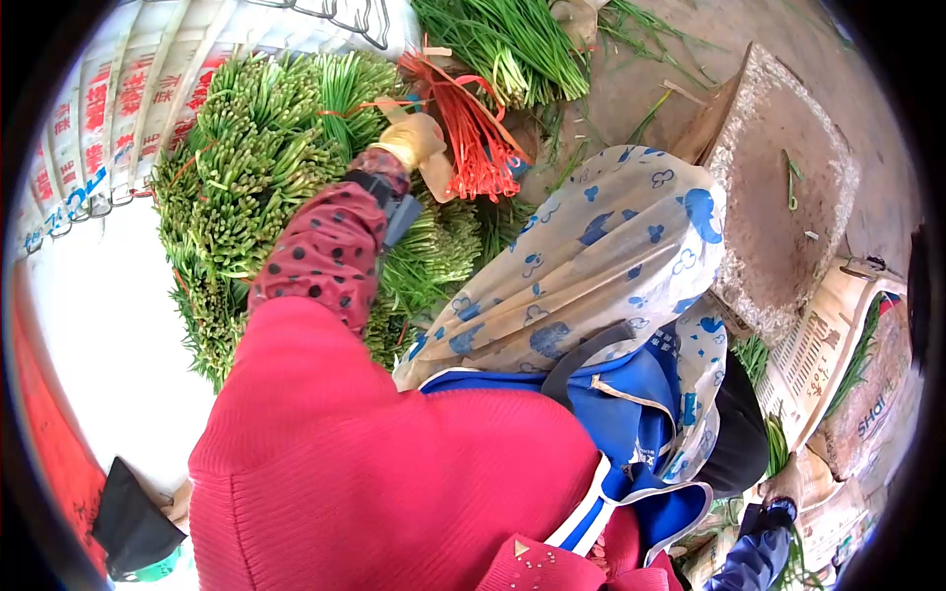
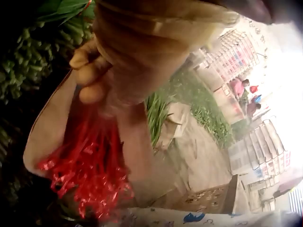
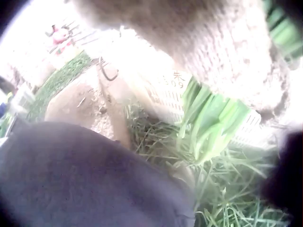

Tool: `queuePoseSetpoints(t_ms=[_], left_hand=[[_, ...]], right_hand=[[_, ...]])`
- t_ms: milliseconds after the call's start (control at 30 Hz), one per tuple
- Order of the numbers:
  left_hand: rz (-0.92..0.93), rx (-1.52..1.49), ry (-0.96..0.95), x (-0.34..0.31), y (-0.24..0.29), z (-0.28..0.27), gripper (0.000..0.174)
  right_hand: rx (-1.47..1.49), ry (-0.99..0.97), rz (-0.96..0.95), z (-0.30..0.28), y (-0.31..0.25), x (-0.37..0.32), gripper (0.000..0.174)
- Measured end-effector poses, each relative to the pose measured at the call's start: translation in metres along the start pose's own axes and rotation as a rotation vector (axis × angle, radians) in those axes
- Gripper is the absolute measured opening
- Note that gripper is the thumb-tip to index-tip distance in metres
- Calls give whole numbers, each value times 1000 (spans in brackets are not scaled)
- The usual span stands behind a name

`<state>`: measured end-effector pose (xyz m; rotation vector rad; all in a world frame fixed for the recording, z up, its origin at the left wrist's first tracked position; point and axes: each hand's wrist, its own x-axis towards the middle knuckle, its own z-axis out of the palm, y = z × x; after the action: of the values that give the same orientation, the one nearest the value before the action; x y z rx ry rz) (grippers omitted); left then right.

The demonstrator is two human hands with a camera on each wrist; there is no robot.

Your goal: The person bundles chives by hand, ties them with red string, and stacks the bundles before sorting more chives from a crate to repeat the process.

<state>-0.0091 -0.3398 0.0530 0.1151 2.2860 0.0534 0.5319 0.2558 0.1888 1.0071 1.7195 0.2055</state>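
We saw the left hand (image 1: 414, 143), gloved and reaching out from a dotted sleeve (image 1: 325, 246), gripping a bunch of red ties (image 1: 473, 148). Its fingers (image 2: 87, 71) were curled tight around the upper end of the bunch, so the ties sat right inside the fingers. In the left wrist view their loose ends hung down below the fingers and spread out. Just to the left of those fingers, and beneath them, lay a big heap of green stalks (image 1: 256, 177), stacked in bundles with their cut ends facing up. More greens lay on the ground beyond the fingers. White crates (image 1: 118, 108) with red lettering stood further to the left of the heap. To the right of the fingers a patterned apron (image 1: 591, 256) covered the person's lap, and past it a worn board (image 1: 778, 197) leaned beside printed sacks (image 1: 857, 384). The right hand (image 1: 798, 481), also gloved, was low at the person's side, well apart from the ties. In the right wrist view long green leaves (image 3: 213, 118) came out from just under its glove. The fingers themselves were hidden there, so we could not tell whether they were apart or clamped on the leaves.
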Motion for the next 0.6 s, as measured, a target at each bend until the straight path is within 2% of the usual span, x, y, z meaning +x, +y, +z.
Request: queuePoseSetpoints(t_ms=[33,67,100,133,200,300,333,433,567,600], left_hand=[[-73,123,-25,8,0,12,30],[-10,317,-176,20,-2,16,41],[82,497,-314,32,-5,21,55],[71,477,-347,52,-19,37,58],[56,459,-336,63,-22,52,52],[32,422,-268,66,-17,63,44],[27,414,-253,66,-17,66,41],[22,384,-200,67,-22,70,35],[-16,304,-84,56,-39,69,30],[-31,271,-42,51,-45,68,30]], right_hand=[[25,-3,29,-2,-4,-12,87],[82,-2,7,0,-7,-20,85],[139,8,-26,3,-10,-28,73],[322,31,-28,21,-1,-15,65],[404,78,-126,24,-3,-18,53],[413,96,-6,-14,-35,-48,51],[392,132,-25,-18,-39,-53,51],[349,153,-29,-22,-40,-55,57],[260,182,-22,-22,-36,-54,78],[285,195,-32,-16,-33,-49,77]])
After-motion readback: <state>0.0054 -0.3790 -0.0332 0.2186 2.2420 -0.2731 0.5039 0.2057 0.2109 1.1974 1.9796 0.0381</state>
